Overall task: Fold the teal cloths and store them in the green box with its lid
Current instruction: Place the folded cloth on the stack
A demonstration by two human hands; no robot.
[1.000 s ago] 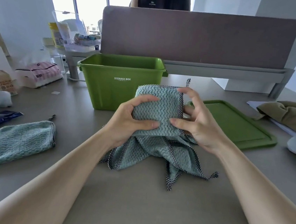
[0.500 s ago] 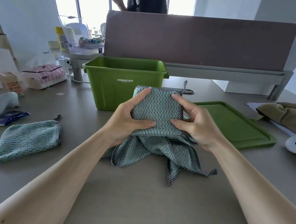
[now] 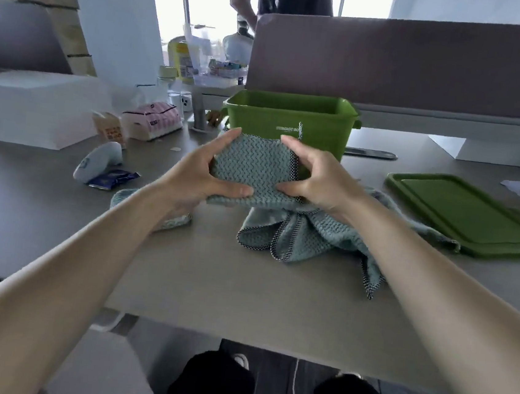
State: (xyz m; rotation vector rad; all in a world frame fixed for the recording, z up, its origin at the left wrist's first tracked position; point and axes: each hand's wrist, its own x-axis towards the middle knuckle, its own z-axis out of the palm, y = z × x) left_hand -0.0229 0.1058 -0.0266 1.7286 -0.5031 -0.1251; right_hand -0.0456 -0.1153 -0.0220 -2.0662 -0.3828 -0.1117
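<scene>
Fingers (image 3: 233, 190) of the left hand (image 3: 195, 175) and right hand (image 3: 323, 179) pinch both sides of a folded cloth (image 3: 252, 170), soft, light, likely to unfold unless gripped across its layers, held above the desk (image 3: 242, 291) before the open box (image 3: 292, 120).

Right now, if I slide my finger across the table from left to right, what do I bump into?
White gadget, left hand, folded teal cloth, right hand, green lid.
</scene>
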